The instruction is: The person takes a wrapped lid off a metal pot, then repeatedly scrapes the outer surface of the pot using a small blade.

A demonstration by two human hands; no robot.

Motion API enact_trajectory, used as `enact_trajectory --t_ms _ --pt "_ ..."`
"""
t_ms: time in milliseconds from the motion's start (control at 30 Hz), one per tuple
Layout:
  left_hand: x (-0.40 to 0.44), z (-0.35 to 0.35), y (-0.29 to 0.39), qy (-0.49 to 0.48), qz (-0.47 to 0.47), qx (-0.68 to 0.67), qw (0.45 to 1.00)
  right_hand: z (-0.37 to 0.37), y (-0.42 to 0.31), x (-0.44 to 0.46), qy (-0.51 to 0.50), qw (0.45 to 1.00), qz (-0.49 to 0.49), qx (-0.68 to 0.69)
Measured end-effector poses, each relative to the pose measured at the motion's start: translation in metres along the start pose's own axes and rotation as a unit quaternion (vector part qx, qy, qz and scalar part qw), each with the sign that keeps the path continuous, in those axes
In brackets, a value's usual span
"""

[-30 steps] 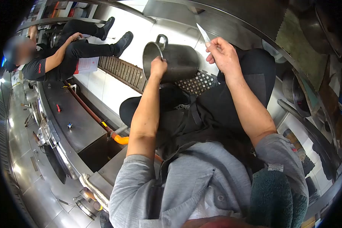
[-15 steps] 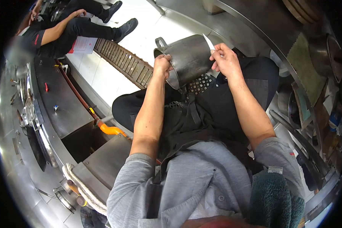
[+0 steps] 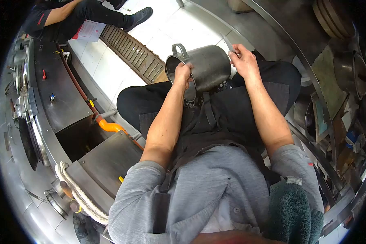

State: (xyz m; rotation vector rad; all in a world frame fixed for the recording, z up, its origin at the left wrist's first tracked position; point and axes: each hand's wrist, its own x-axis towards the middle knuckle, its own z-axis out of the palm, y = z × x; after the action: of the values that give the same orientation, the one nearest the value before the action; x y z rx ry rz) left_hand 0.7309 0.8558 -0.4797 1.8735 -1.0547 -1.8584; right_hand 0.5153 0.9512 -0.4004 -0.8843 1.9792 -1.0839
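A dark metal pot (image 3: 211, 67) lies tilted on its side between my knees, its mouth turned to the left and a loop handle at the upper rim. My left hand (image 3: 183, 75) is closed on the rim, with fingers inside the mouth. Beyond the pot's base, my right hand (image 3: 244, 61) pinches a small pale blade (image 3: 227, 42) that points up and left; its handle is hidden in the fingers.
A co-worker (image 3: 89, 12) in dark clothes sits at the upper left, beside a paper (image 3: 89, 30). A floor drain grate (image 3: 130, 55) runs past the pot. Steel counter (image 3: 63, 97) and orange pipe (image 3: 110, 126) lie left; shelves with pans (image 3: 345, 73) stand right.
The pot has swung from upright-leaning to lying further right and nearer my right hand, my left hand still on its rim. The view has shifted, and less of the co-worker shows.
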Motion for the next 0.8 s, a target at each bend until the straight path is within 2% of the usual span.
enact_trajectory --t_ms 67,100,133,167,233,333,433,500,567,700,800 --pt "-0.002 0.010 -0.002 0.015 0.005 0.016 1.000 0.002 0.012 0.003 0.024 0.997 -0.054 -0.055" --pt "-0.001 0.014 -0.005 0.031 0.010 0.031 0.999 0.006 0.018 0.003 0.027 0.997 -0.051 -0.056" --pt "0.009 0.015 -0.013 0.026 0.066 -0.003 0.997 0.011 0.021 0.001 0.014 0.999 -0.047 -0.021" --pt "0.019 0.015 -0.022 0.022 0.067 -0.001 0.998 0.015 0.023 0.001 0.001 0.999 -0.044 0.015" --pt "0.016 0.019 -0.018 0.068 0.067 -0.089 0.991 0.017 0.003 -0.009 -0.082 0.992 0.096 0.012" --pt "0.010 0.020 -0.020 0.087 0.094 -0.062 0.990 0.046 0.035 -0.012 -0.058 0.985 -0.016 -0.164" --pt "-0.011 0.024 -0.009 0.089 0.102 -0.054 0.989 0.063 0.055 -0.010 -0.076 0.974 -0.006 -0.212" --pt "-0.016 0.025 -0.006 0.095 0.081 -0.034 0.992 0.070 0.059 -0.008 -0.069 0.977 -0.031 -0.201" --pt "0.008 0.018 -0.029 0.070 0.145 -0.085 0.983 0.071 0.050 -0.009 -0.102 0.967 -0.006 -0.233" --pt "0.004 0.012 -0.023 0.083 0.137 -0.077 0.984 0.083 0.059 -0.012 -0.118 0.968 -0.022 -0.221" --pt "0.000 0.013 -0.018 0.107 0.140 -0.017 0.984 0.091 0.056 -0.015 -0.139 0.969 -0.020 -0.205"
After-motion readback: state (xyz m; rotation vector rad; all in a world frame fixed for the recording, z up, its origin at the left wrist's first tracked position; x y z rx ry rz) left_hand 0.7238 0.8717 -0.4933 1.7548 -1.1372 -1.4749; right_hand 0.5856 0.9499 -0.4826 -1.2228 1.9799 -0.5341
